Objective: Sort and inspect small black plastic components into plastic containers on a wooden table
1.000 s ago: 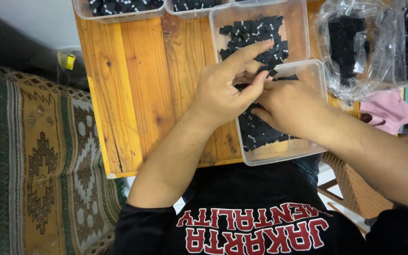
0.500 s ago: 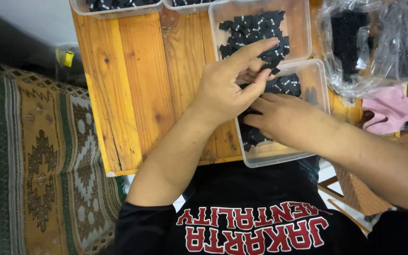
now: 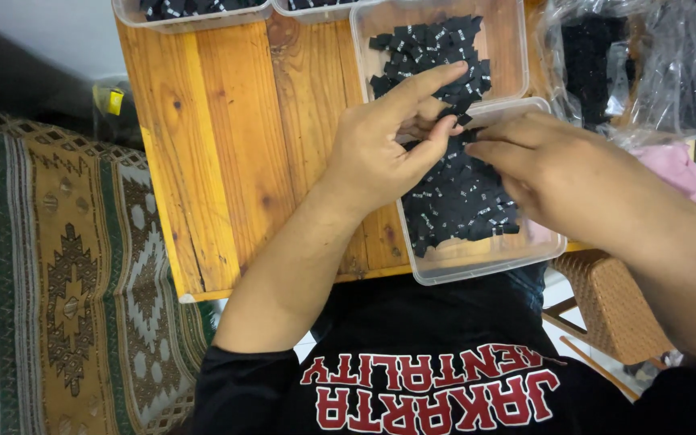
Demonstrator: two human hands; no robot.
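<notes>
both hands' grip unclear: left hand (image 3: 384, 149) and right hand (image 3: 561, 173) hide black labels (image 3: 453, 201) between fingertips.

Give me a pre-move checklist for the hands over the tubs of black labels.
1. Left hand above near tub: ok.
2. Right hand fingertips meeting left hand's over the black labels: ok.
3. A label actually pinched in the grip: cannot tell, fingers hide it.
4. Far tub has bare floor showing: ok.
5. Near tub fully on wooden table: not ok, it overhangs the near edge.
</notes>
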